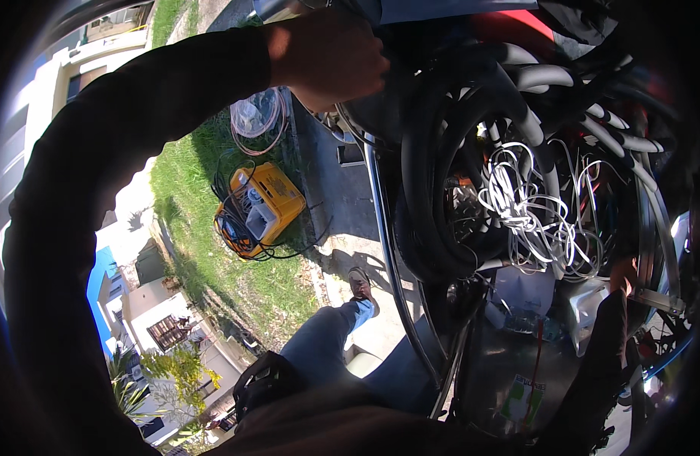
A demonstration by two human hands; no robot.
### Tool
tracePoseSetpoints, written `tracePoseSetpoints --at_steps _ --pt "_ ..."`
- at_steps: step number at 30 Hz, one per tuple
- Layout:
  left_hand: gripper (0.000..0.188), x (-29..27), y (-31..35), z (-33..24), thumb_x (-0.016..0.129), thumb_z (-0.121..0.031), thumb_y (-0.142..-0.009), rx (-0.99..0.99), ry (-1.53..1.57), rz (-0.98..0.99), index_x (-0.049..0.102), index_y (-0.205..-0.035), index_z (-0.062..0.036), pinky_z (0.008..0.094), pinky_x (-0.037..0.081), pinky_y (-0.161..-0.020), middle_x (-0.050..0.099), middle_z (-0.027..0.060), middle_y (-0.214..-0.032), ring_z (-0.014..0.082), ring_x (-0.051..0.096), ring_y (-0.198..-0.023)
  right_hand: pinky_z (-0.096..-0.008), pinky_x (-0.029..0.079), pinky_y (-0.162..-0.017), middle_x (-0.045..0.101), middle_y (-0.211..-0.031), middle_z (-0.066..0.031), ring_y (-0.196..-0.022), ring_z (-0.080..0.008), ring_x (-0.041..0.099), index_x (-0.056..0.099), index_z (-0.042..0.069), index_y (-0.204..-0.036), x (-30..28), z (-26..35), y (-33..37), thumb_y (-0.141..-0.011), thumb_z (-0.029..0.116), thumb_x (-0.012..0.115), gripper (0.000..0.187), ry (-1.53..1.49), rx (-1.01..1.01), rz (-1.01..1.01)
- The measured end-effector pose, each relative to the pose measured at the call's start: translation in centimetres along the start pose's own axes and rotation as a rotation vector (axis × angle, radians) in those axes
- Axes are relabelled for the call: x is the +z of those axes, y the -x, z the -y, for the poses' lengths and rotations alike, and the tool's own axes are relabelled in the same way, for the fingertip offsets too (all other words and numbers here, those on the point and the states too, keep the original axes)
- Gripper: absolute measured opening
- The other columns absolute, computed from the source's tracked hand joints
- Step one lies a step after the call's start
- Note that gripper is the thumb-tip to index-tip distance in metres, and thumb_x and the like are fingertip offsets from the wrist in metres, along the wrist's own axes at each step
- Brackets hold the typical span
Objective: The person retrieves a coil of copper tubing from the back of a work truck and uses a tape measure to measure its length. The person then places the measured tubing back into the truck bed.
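Observation:
My left hand is at the top, beside a curved metal rail. Its fingers are curled closed, and what they grip is lost in dark shadow. Only a small part of my right hand shows at the lower right, near a flat metal bar; its fingers are hidden. Between the hands lies a pile of thick black hoses and white tubes. A tangled bundle of thin white cable rests in the middle of the pile.
A yellow tool case with black cable around it stands on the grass at left. Behind it lies a coil of pinkish tubing. A shiny grey surface with a sticker lies below the pile. My leg stands beside the rail.

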State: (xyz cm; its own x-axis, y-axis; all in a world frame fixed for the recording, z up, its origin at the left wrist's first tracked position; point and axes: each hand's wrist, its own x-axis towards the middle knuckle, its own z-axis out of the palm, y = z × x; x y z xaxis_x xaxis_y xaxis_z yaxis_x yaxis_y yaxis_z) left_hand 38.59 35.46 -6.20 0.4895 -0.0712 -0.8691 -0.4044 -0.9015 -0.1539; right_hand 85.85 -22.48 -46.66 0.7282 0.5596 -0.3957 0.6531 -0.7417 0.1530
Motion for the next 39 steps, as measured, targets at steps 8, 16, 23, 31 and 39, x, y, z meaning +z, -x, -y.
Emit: tracePoseSetpoints --at_steps 8,16,23,31,39 --pt "0.019 3.4 2.0 -0.1 0.077 -0.022 -0.069 0.044 0.062 -0.705 0.071 -0.086 -0.0152 0.0412 0.056 -0.088 0.071 0.0011 -0.093 0.0242 0.070 -0.102 -0.0545 0.057 -0.090 0.074 -0.112 -0.0239 -0.106 -0.0441 0.072 0.069 0.005 -0.123 -7.5 3.2 2.7 -0.101 0.036 0.059 0.039 0.087 -0.066 -0.011" --pt "0.026 19.9 5.9 -14.8 0.077 -0.018 -0.089 -0.241 0.674 -1.624 0.074 -0.114 -0.0142 0.0461 0.054 -0.106 0.070 0.0048 -0.115 0.0250 0.068 -0.118 -0.0493 0.054 -0.092 0.065 -0.140 -0.0206 -0.119 -0.0399 0.066 0.051 0.010 -0.151 -19.6 11.9 11.7 -0.105 0.036 0.054 0.053 -0.167 -0.319 -0.155" --pt "0.019 57.5 4.9 -24.8 0.071 -0.006 -0.091 -1.021 1.557 -0.973 0.070 -0.109 -0.0037 0.0425 0.055 -0.089 0.070 0.0120 -0.103 0.0339 0.069 -0.101 -0.0360 0.053 -0.067 0.063 -0.134 -0.0086 -0.115 -0.0235 0.061 0.057 0.011 -0.148 -31.5 34.4 36.4 -0.101 0.039 0.050 0.055 -0.748 0.216 0.081" --pt "0.035 90.7 -1.9 -30.0 0.062 -0.016 -0.091 -1.185 1.419 -0.193 0.064 -0.124 -0.0037 0.0557 0.044 -0.108 0.062 0.0136 -0.124 0.0330 0.058 -0.127 -0.0339 0.057 -0.095 0.072 -0.118 -0.0149 -0.107 -0.0240 0.070 0.067 0.000 -0.133 -31.2 72.7 54.9 -0.108 0.017 0.045 0.037 -0.934 0.148 0.924" --pt "0.039 99.0 -7.0 -28.6 0.062 -0.030 -0.099 -1.198 1.594 0.042 0.061 -0.130 -0.0064 0.0615 0.043 -0.108 0.070 0.0133 -0.132 0.0342 0.065 -0.125 -0.0335 0.058 -0.081 0.074 -0.107 -0.0107 -0.093 -0.0191 0.071 0.072 0.001 -0.120 -26.5 80.3 60.1 -0.114 0.029 0.042 0.042 -0.508 -0.129 1.016"
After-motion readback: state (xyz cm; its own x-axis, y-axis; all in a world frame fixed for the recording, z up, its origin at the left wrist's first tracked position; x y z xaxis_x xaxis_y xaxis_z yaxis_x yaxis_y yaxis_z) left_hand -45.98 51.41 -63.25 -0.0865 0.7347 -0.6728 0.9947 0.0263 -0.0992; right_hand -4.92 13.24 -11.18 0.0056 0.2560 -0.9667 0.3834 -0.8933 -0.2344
